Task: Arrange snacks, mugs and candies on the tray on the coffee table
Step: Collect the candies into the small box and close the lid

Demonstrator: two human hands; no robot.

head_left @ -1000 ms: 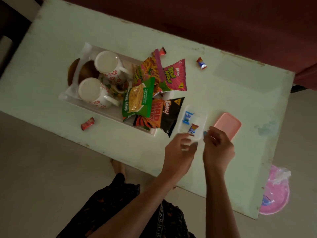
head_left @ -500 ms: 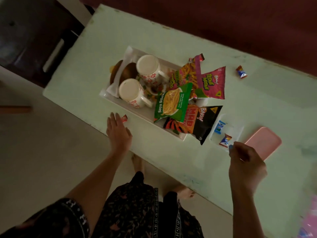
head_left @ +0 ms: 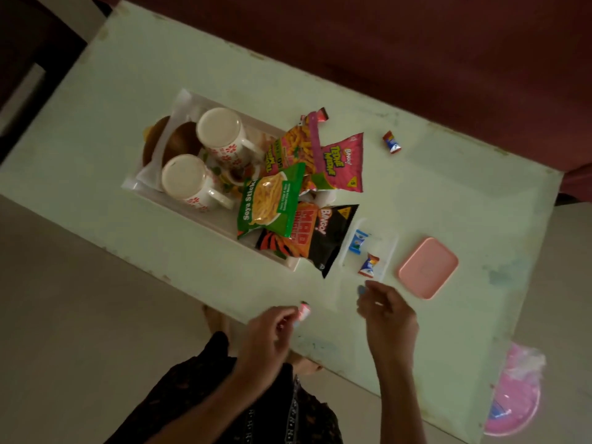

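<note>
Resting on the coffee table [head_left: 134,75]: one tray [head_left: 179,100] holding two mugs [head_left: 221,136], four snack packets [head_left: 272,203]. Lying nearby: four candies [head_left: 391,141]. Pinching a fifth candy [head_left: 303,310], left hand [head_left: 272,338]; hovering loosely curled, holding nothing, right hand [head_left: 389,315].

Left hand [head_left: 269,334] pinches a candy [head_left: 303,311] at its fingertips; right hand [head_left: 386,315] hovers, fingers loosely curled.
</note>
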